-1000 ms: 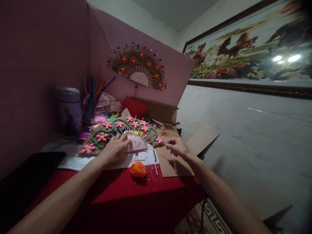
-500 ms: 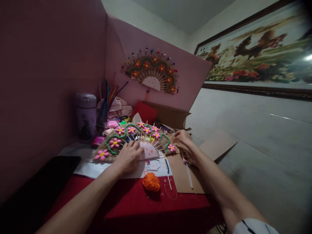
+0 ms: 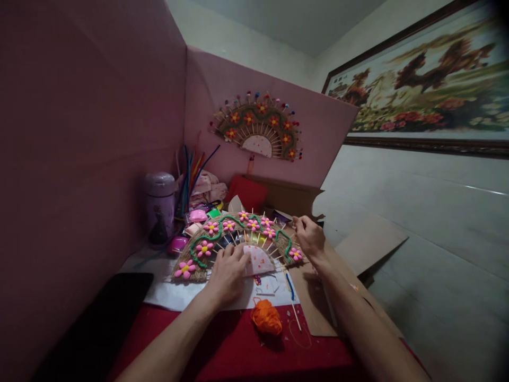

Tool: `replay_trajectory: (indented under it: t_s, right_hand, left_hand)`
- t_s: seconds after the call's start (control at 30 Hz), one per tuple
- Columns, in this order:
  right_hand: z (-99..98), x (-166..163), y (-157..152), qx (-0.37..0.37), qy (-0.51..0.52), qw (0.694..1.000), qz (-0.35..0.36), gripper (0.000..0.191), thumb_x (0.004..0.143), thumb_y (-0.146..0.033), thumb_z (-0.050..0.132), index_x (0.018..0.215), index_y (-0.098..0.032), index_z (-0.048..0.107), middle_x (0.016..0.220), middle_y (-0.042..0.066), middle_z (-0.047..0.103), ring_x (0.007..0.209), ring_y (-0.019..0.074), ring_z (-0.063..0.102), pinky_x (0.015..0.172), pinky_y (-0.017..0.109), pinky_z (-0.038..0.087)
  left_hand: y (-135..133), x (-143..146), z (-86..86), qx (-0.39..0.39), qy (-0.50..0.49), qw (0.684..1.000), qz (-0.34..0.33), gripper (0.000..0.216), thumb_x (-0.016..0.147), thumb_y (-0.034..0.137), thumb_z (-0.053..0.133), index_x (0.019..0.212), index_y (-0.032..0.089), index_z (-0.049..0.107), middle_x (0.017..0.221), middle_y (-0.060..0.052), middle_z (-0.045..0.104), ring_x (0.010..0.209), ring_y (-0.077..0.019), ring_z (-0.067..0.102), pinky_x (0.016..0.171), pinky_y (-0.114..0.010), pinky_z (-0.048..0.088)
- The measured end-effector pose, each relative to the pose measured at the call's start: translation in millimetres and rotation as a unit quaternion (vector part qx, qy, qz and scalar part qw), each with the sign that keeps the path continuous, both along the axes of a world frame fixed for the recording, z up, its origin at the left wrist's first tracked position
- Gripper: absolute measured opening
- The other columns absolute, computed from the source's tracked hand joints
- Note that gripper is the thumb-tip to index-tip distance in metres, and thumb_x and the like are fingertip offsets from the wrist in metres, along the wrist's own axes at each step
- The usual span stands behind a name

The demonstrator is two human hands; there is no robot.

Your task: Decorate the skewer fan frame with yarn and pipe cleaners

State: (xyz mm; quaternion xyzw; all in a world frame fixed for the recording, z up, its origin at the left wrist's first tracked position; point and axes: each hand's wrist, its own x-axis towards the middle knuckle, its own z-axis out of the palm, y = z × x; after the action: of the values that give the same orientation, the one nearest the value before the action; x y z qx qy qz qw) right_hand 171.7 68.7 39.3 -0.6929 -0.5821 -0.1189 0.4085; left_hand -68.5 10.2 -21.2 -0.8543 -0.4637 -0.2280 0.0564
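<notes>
A half-round craft fan (image 3: 207, 241) of sticks and brown twine lies on white paper (image 3: 175, 294), trimmed with pink flowers and a green pipe cleaner. My left hand (image 3: 228, 270) presses flat on its inner part beside the pale centre piece (image 3: 260, 260), fingers spread. My right hand (image 3: 310, 237) is at the fan's right rim, fingers pinched on something too small to make out among the stick tips. An orange yarn ball (image 3: 266, 317) sits on the red tablecloth (image 3: 238, 353) in front.
A finished fan (image 3: 258, 127) hangs on the pink board behind. A purple flask (image 3: 159, 204), upright pipe cleaners (image 3: 191, 170), small coloured pots and a cardboard box (image 3: 290, 196) crowd the back. A cardboard sheet (image 3: 318, 302) lies right; a dark flat object (image 3: 99, 323) lies left.
My right hand has moved from the fan's lower right corner up to its upper right rim. The left hand stays pressed on the fan. The view has shifted right.
</notes>
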Motion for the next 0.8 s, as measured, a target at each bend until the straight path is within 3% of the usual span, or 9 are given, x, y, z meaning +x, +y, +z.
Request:
replay_trajectory:
  t_s: [0.13, 0.27, 0.37, 0.5, 0.67, 0.8]
  right_hand:
    - [-17.3, 9.3, -17.7, 0.076, 0.075, 0.993, 0.055, 0.034, 0.077, -0.052, 0.055, 0.066, -0.020, 0.054, 0.056, 0.000, 0.060, 0.052, 0.0148, 0.054, 0.053, 0.024, 0.033]
    - [-18.4, 6.2, -18.2, 0.109, 0.127, 0.979, 0.117, 0.029, 0.081, -0.046, 0.052, 0.068, -0.020, 0.051, 0.053, -0.001, 0.058, 0.048, 0.0141, 0.053, 0.053, 0.024, 0.036]
    - [-27.3, -1.8, -22.1, 0.156, 0.103, 0.973, 0.137, 0.027, 0.085, -0.043, 0.047, 0.072, -0.020, 0.051, 0.053, -0.002, 0.056, 0.048, 0.0134, 0.051, 0.053, 0.024, 0.036]
    - [-51.1, -4.1, -33.2, 0.161, 0.045, 0.967, 0.193, 0.033, 0.090, -0.037, 0.039, 0.065, -0.019, 0.050, 0.050, -0.002, 0.052, 0.045, 0.0110, 0.047, 0.049, 0.023, 0.033]
    - [-59.7, -0.1, -36.0, 0.220, 0.085, 0.954, 0.187, 0.024, 0.086, -0.037, 0.050, 0.070, -0.019, 0.051, 0.055, -0.003, 0.053, 0.046, 0.0097, 0.047, 0.049, 0.021, 0.034]
    - [-55.4, -1.9, -32.2, 0.204, 0.133, 0.950, 0.196, 0.021, 0.087, -0.036, 0.049, 0.074, -0.019, 0.049, 0.054, -0.004, 0.053, 0.044, 0.0100, 0.048, 0.047, 0.021, 0.035]
  left_hand:
    - [-3.1, 0.3, 3.5, 0.009, 0.002, 1.000, -0.003, 0.055, 0.059, 0.014, 0.055, 0.113, 0.023, 0.053, 0.126, -0.008, 0.048, 0.107, -0.0286, 0.041, 0.085, -0.042, 0.036]
    - [-4.2, -1.3, 7.5, 0.042, -0.002, 0.999, -0.001, 0.049, 0.066, 0.026, 0.059, 0.115, 0.022, 0.054, 0.124, -0.011, 0.049, 0.107, -0.0299, 0.043, 0.084, -0.044, 0.036]
    - [-0.7, -2.5, 8.1, 0.101, -0.027, 0.994, 0.017, 0.040, 0.075, 0.032, 0.056, 0.113, 0.020, 0.057, 0.121, -0.013, 0.052, 0.106, -0.0300, 0.045, 0.085, -0.046, 0.036]
    - [6.1, -3.6, 8.2, 0.177, -0.059, 0.982, 0.011, 0.023, 0.080, 0.026, 0.052, 0.100, 0.018, 0.062, 0.105, -0.011, 0.060, 0.098, -0.0260, 0.050, 0.083, -0.042, 0.039]
    - [9.0, -3.7, 8.9, 0.205, -0.067, 0.976, -0.028, 0.016, 0.084, 0.026, 0.050, 0.086, 0.017, 0.064, 0.088, -0.007, 0.064, 0.086, -0.0223, 0.052, 0.077, -0.038, 0.041]
    - [8.4, -2.0, 6.3, 0.189, -0.057, 0.980, -0.038, 0.016, 0.085, 0.023, 0.049, 0.086, 0.018, 0.064, 0.087, -0.007, 0.064, 0.086, -0.0220, 0.051, 0.076, -0.038, 0.039]
